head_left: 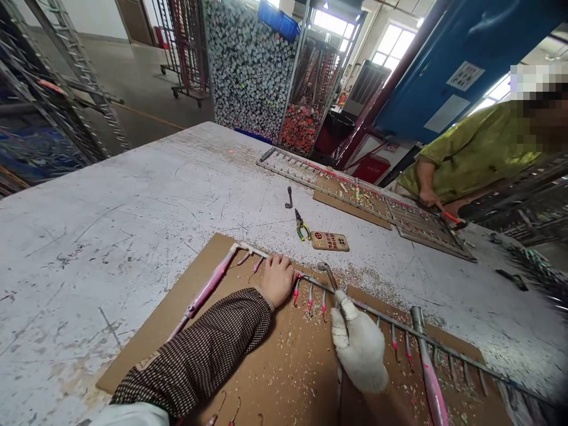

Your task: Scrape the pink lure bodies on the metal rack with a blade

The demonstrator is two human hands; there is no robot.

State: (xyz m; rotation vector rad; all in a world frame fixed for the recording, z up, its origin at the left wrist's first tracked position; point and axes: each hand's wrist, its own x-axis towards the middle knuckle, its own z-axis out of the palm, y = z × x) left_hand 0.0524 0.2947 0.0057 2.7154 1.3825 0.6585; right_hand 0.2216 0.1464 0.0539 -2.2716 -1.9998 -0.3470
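A metal frame [373, 312] with a row of short hooked pins lies on a brown cardboard sheet [284, 367]. Some pins and side bars are coated pink. My left hand [278, 279], bare, is curled over the frame's long bar, left of several pink-tipped hooks [310, 297]. In a white glove, my right hand [358, 343] grips a metal L-shaped socket wrench [327, 273]; its bent head sits just past the bar. Whether the wrench touches the bar, I cannot tell. Coloured chips [310, 349] are scattered over the cardboard.
Pliers [302, 226], a phone-like patterned case [330, 241] and another L-shaped wrench [289, 197] lie on the white table [133, 213]. Across it, a person in a yellow-green shirt [470, 148] holds an orange-handled tool beside another frame [328, 177]. Racks [252, 71] stand behind.
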